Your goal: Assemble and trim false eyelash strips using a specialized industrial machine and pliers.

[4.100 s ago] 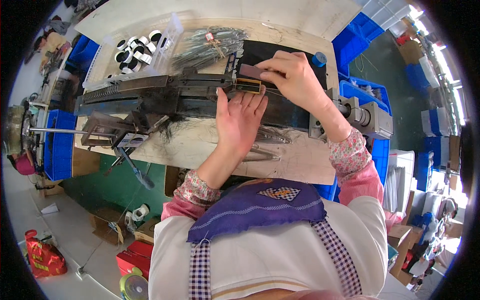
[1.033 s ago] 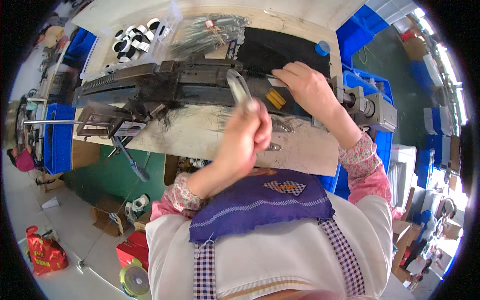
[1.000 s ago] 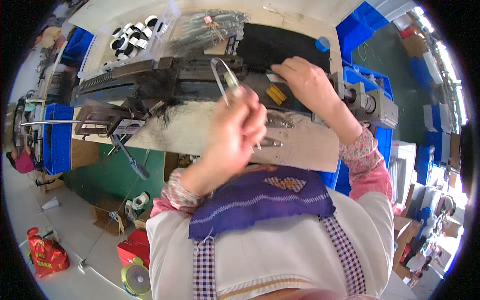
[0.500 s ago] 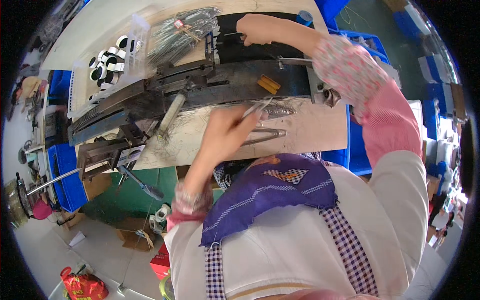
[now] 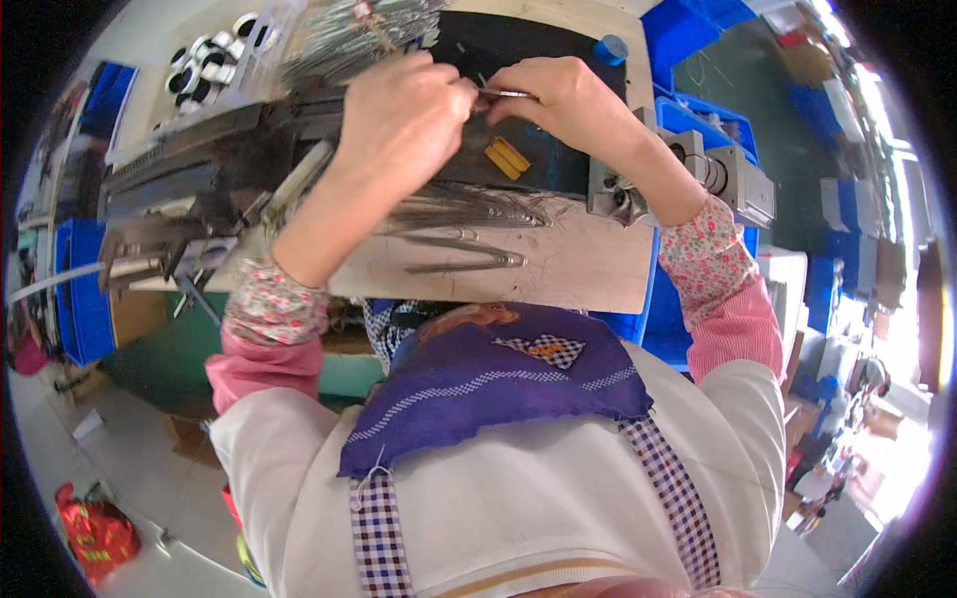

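My two hands meet above the black mat at the back of the bench. My right hand (image 5: 566, 97) is closed, pinching a slim silvery metal piece (image 5: 512, 94). Its left end reaches the fingertips of my left hand (image 5: 407, 110). That hand is closed too; its own fingers hide whatever is in them. Just below my right hand lies a yellow block (image 5: 507, 157) with a groove. Nearer to me, dark thin wires (image 5: 469, 209) are spread along the bench, beside a bent bundle of wires (image 5: 478, 261).
A clear tray (image 5: 261, 75) of black-and-white rolls stands at the back left, next to a large wire bundle (image 5: 349, 45). A long dark metal fixture (image 5: 189, 164) crosses the left side. A metal clamp (image 5: 620, 199) and a blue cap (image 5: 610, 49) are at the right.
My left hand has moved up and away from me, from the near wires to my right hand. My right hand has shifted slightly right and nearer. The view has shifted too.
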Demonstrator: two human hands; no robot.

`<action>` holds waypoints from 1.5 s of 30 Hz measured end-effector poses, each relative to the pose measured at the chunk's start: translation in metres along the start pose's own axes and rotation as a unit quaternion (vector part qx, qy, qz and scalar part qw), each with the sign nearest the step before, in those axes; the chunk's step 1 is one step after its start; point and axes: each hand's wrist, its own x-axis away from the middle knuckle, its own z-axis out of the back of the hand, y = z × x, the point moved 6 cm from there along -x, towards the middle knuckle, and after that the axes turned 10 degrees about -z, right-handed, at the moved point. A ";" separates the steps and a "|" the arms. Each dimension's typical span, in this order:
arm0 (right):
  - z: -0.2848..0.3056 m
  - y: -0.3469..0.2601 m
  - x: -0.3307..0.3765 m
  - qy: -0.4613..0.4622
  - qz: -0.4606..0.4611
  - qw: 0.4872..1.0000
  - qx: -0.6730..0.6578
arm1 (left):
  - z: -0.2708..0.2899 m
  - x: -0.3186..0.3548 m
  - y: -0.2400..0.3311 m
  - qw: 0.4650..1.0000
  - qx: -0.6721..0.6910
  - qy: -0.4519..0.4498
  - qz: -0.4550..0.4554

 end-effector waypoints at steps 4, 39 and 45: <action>-0.001 -0.006 -0.005 0.056 -0.052 0.991 -0.106 | 0.036 0.023 -0.004 0.986 -0.098 0.130 -0.046; -0.081 0.055 0.071 0.029 -0.308 0.936 0.170 | -0.039 0.291 -0.060 0.445 0.494 0.407 0.625; -0.022 -0.015 0.111 -0.060 -0.260 0.964 -0.015 | -0.014 0.179 -0.004 0.578 0.464 0.457 0.491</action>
